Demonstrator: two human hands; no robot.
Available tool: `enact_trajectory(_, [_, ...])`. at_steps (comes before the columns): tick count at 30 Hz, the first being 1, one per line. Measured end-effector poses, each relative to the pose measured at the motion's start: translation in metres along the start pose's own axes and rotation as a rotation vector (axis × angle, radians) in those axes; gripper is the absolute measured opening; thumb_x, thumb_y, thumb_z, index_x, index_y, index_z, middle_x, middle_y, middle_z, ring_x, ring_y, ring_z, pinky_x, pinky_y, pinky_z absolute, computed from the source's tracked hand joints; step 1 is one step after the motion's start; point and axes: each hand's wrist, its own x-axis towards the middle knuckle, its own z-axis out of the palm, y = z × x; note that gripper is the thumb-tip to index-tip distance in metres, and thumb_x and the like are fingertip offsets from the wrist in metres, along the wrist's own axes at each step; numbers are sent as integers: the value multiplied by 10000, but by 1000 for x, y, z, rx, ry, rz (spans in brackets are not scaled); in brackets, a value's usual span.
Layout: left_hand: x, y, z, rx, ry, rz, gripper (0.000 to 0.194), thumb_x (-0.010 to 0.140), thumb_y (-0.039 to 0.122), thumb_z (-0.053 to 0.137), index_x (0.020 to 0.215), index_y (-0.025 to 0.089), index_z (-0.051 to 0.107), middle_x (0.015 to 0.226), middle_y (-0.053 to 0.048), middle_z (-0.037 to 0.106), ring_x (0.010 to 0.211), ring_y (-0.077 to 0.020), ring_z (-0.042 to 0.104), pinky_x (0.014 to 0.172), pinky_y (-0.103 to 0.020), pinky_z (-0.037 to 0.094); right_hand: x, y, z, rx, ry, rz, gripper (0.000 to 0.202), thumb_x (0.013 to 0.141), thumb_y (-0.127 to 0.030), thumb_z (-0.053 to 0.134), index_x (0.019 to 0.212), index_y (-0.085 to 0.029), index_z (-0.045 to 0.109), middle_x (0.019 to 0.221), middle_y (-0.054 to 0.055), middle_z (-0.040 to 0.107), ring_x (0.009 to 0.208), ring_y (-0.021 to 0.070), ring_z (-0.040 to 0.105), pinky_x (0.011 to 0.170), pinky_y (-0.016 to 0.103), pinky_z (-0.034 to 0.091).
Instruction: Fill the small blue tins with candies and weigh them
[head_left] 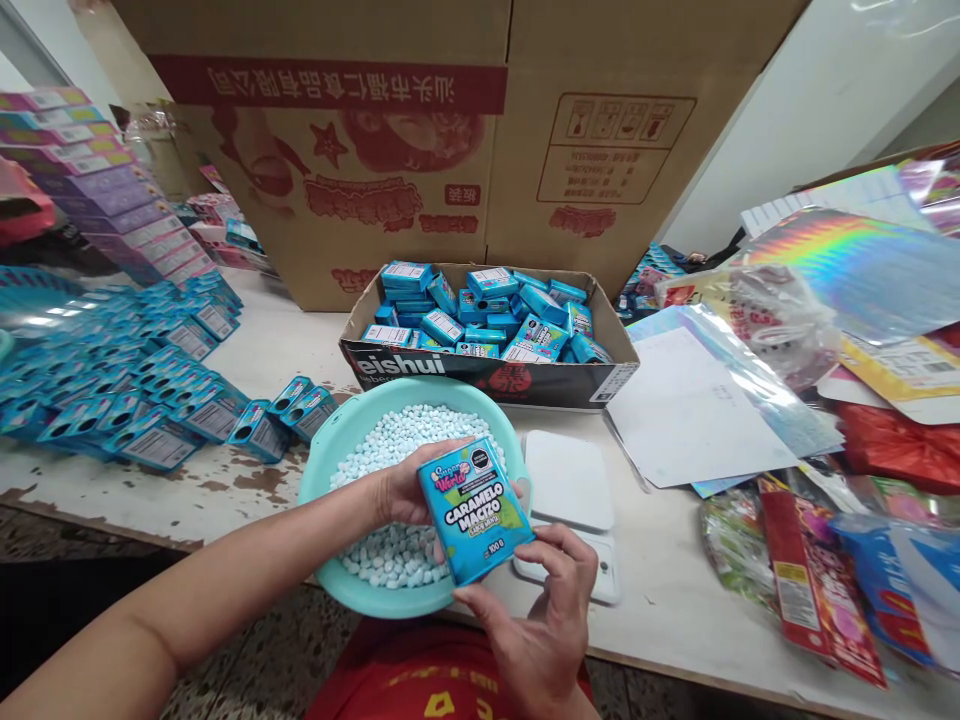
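Note:
A blue candy box (480, 515) with "Caramelo Macizo" on its front is held tilted over the right part of a turquoise basin (328, 440). My left hand (411, 487) grips it from behind at its left side, some fingers hidden by the box. At the lower right corner, my right hand (536, 600) pinches it between thumb and fingers. Small pale candies (401, 430) fill much of the basin. Just behind the basin, a cardboard tray (487, 385) holds several similar blue boxes (491, 283), lying in a jumble.
Several upright blue boxes (161, 440) stand at the left. A white scale (570, 480) is right of the basin. Papers (690, 410) and candy bags (810, 580) cover the right side. A large carton (420, 150) stands behind, with stacked pink and purple boxes (124, 195) at the back left.

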Motion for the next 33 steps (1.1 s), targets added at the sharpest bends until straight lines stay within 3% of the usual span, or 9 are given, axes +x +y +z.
enact_trajectory(16, [2, -2, 5, -26, 138, 10, 526, 860, 502, 435, 1035, 57, 654, 1047, -137, 702, 961, -254, 633, 925, -354, 416, -1, -1, 0, 24, -15, 36, 396, 757, -464, 715, 943, -207, 479, 1006, 61, 435, 931, 223, 477, 762, 343, 440])
enact_trajectory(23, [1, 1, 0, 81, 76, -40, 657, 848, 557, 398, 1199, 32, 578, 1066, -197, 677, 951, -344, 629, 828, -470, 454, -1, 0, -2, 17, -10, 34, 403, 742, -466, 726, 932, -203, 486, 995, 63, 440, 929, 225, 489, 755, 347, 463])
enact_trajectory(26, [2, 2, 3, 113, 77, 8, 641, 830, 550, 423, 1194, 45, 576, 1007, -193, 685, 884, -334, 644, 748, -450, 484, 1, 2, -2, 9, -52, 26, 376, 773, -388, 695, 1019, -182, 499, 1069, 103, 450, 999, 251, 502, 790, 387, 486])
enact_trajectory(28, [4, -2, 10, 154, 201, 73, 593, 817, 548, 451, 1148, 79, 598, 928, -159, 693, 799, -294, 648, 662, -393, 495, 3, 5, 0, -28, -136, 12, 476, 774, -334, 666, 1171, -151, 474, 1181, 157, 447, 1104, 298, 482, 852, 460, 484])
enact_trajectory(30, [7, -9, 21, 245, 420, 157, 508, 806, 543, 499, 1052, 117, 628, 827, -106, 684, 702, -237, 629, 591, -329, 478, 5, 10, 3, -80, -209, -8, 619, 763, -333, 670, 1292, -134, 418, 1254, 189, 454, 1172, 337, 458, 896, 532, 468])
enact_trajectory(32, [10, -16, 33, 362, 582, 252, 420, 788, 522, 572, 975, 152, 633, 810, -65, 668, 703, -194, 610, 606, -286, 462, 7, 16, 7, -95, -219, -12, 631, 777, -314, 667, 1329, -149, 407, 1247, 182, 506, 1162, 331, 490, 900, 542, 478])
enact_trajectory(33, [10, -18, 37, 421, 608, 293, 401, 781, 519, 595, 965, 164, 628, 842, -57, 665, 737, -185, 609, 636, -277, 459, 9, 19, 9, -76, -204, -4, 585, 796, -281, 648, 1323, -165, 422, 1226, 167, 537, 1141, 313, 518, 894, 523, 493])
